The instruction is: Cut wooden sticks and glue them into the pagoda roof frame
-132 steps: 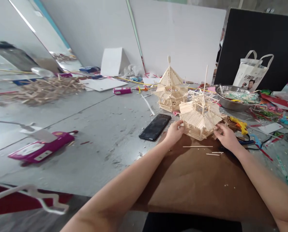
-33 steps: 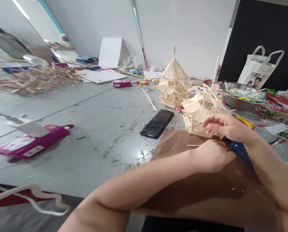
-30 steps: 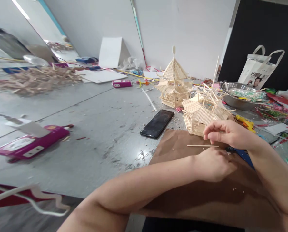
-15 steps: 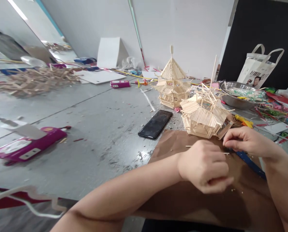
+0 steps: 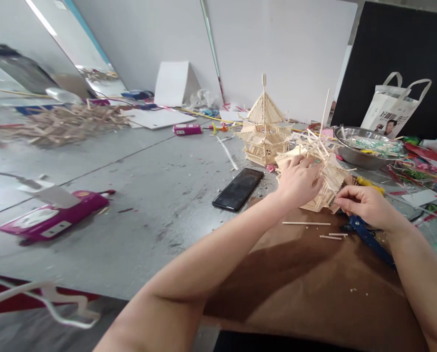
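My left hand [image 5: 299,180] is closed over the roof of the lower stick pavilion model [image 5: 330,188], its fingertips partly hidden among the pale sticks. My right hand [image 5: 361,204] is in a pinch at the model's lower right corner; whatever its fingers hold is too small to make out. Just under that hand lies a blue-handled tool [image 5: 371,239], its head partly covered. One long thin stick [image 5: 306,223] and two short stick pieces [image 5: 337,234] rest on the brown sheet [image 5: 295,283]. Behind the lower model stands a taller stick pavilion [image 5: 264,122] with a pointed roof.
A black phone [image 5: 238,189] lies left of the models. Farther left are a purple power strip [image 5: 57,215] with a white plug and a heap of wooden sticks [image 5: 75,122]. At the right are a metal bowl [image 5: 368,159], yellow-handled tool [image 5: 370,184], white bag [image 5: 390,107] and scraps.
My left hand has moved from above the brown sheet up and away onto the lower model's roof, uncovering the sticks on the sheet. My right hand stays pinched beside the model.
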The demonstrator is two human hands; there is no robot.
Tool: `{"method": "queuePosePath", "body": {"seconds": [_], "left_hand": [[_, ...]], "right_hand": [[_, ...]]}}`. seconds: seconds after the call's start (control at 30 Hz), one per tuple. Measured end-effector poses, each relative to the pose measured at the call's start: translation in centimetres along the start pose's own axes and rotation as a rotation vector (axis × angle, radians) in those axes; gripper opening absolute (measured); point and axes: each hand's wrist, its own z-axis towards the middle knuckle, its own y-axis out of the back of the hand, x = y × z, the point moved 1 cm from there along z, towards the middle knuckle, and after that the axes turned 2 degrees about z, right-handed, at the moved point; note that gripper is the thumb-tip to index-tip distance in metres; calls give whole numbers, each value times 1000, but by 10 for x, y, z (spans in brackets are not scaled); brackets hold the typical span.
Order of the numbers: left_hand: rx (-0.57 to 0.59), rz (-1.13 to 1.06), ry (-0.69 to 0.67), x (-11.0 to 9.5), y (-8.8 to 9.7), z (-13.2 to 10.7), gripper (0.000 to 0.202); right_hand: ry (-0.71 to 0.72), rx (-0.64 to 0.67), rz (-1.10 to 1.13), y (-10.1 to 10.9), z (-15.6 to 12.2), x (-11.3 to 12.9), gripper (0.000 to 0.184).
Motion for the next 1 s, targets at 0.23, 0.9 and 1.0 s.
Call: {"method": "queuePosePath", "body": {"seconds": [0.23,0.9,1.0], "left_hand": [[-133,-193,-232,-8,10,-19,26],[-420,-1430,1134,127,-38,-3,26],[-381,-1456,1155,135,-44,1,26]], "right_hand": [[-14,66,-28,-1,0,-4,32],[-59,455,-353,-39,10,-17,31],[-64,451,-359,-39,11,-18,32]]}}
